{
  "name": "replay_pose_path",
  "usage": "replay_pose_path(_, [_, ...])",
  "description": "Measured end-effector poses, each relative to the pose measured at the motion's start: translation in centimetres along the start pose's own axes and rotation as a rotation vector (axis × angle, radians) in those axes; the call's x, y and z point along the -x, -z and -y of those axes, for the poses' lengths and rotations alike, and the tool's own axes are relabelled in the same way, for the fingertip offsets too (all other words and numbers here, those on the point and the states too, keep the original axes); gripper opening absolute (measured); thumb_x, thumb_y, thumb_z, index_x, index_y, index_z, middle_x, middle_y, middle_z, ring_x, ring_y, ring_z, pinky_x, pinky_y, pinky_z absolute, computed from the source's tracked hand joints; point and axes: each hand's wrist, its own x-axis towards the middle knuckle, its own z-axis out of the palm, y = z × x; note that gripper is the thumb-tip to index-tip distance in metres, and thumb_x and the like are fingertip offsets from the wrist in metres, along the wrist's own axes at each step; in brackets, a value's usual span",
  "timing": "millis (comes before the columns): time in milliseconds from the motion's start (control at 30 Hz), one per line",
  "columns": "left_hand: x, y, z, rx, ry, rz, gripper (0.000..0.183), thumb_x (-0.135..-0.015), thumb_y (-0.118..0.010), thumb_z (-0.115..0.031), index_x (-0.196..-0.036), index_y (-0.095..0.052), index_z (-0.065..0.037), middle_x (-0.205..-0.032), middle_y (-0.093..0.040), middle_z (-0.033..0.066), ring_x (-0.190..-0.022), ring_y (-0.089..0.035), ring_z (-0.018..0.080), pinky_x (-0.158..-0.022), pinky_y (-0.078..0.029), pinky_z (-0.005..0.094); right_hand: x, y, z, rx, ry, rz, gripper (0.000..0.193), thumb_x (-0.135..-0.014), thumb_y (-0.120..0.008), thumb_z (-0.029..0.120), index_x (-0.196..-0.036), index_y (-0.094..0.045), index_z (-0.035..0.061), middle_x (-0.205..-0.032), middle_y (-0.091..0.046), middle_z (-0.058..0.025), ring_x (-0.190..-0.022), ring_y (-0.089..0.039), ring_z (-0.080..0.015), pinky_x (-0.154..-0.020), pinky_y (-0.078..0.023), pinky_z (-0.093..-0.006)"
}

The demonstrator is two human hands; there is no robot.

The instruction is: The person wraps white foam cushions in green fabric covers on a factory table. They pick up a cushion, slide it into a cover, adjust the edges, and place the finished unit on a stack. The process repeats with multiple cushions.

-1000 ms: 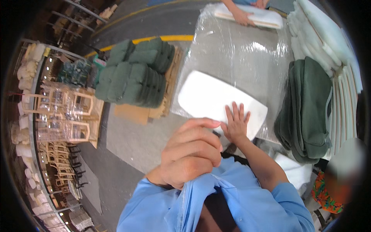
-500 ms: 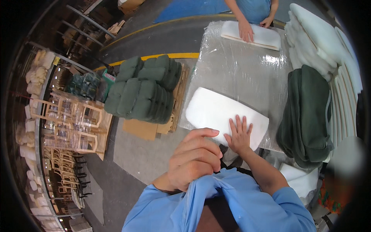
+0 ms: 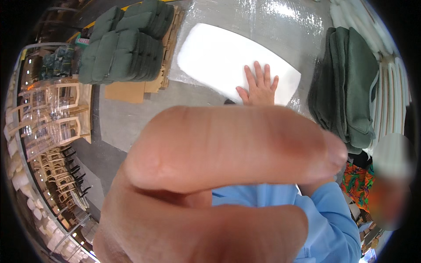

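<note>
My left hand (image 3: 228,149) is very close to the camera and fills the lower middle of the view. Its fingers are bent inward and closed; whatever they may hold is hidden behind them, with blue shirt cloth (image 3: 329,219) showing past them. Farther off, my right hand (image 3: 259,87) lies flat with fingers spread on a white padding piece (image 3: 215,52), near its right end. The padding has rounded left corners and rests on a plastic-wrapped table (image 3: 302,39). My right wrist and most of that forearm are covered by the left hand.
Dark green folded covers (image 3: 346,92) lie at the table's right, beside stacked white sheets (image 3: 390,105). Green cushions (image 3: 127,52) are piled on a pallet (image 3: 170,48) at left. Wooden chair frames (image 3: 61,109) stand farther left. Orange patterned cloth (image 3: 357,184) shows at lower right.
My left hand has risen from the shirt collar to just before the camera. The view has tilted down, so the person across the table is out of sight. My right hand stays on the padding.
</note>
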Motion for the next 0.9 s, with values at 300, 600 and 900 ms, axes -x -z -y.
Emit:
replay_pose_path(300, [0.9, 0.1, 1.3, 0.063, -0.078, -0.068, 0.011, -0.090, -0.069, -0.013, -0.086, -0.059, -0.015, -0.082, -0.069, -0.0004, -0.090, -0.071, 0.0250, -0.107, -0.048, 0.0627, -0.4, 0.2, 0.3, 0.040, -0.009, 0.046, 0.078, -0.102, -0.062, 0.056, -0.167, -0.042, 0.0201, -0.178, -0.025, -0.0151, -0.165, -0.013, -0.0467, -0.122, -0.014, -0.0795])
replay_pose_path(600, [0.7, -0.6, 2.7, 0.115, -0.196, -0.158, 0.014, -0.086, -0.073, -0.013, -0.086, -0.059, -0.013, -0.086, -0.072, 0.0025, -0.089, -0.073, 0.0266, -0.107, -0.049, 0.0633, -0.2, 0.6, 0.1, 0.031, -0.027, 0.054, 0.078, -0.102, -0.062, 0.057, -0.167, -0.042, 0.0195, -0.178, -0.026, -0.0151, -0.165, -0.013, -0.0452, -0.124, -0.012, -0.0782])
replay_pose_path(900, [0.7, 0.5, 6.3, 0.055, -0.208, -0.162, 0.017, -0.086, -0.076, -0.013, -0.088, -0.060, -0.010, -0.089, -0.074, 0.0046, -0.090, -0.074, 0.0279, -0.108, -0.049, 0.0633, -0.3, 1.0, 0.1, -0.027, -0.023, 0.033, 0.080, -0.100, -0.063, 0.054, -0.168, -0.041, 0.0178, -0.179, -0.023, -0.0152, -0.166, -0.009, -0.0458, -0.125, -0.008, -0.0782])
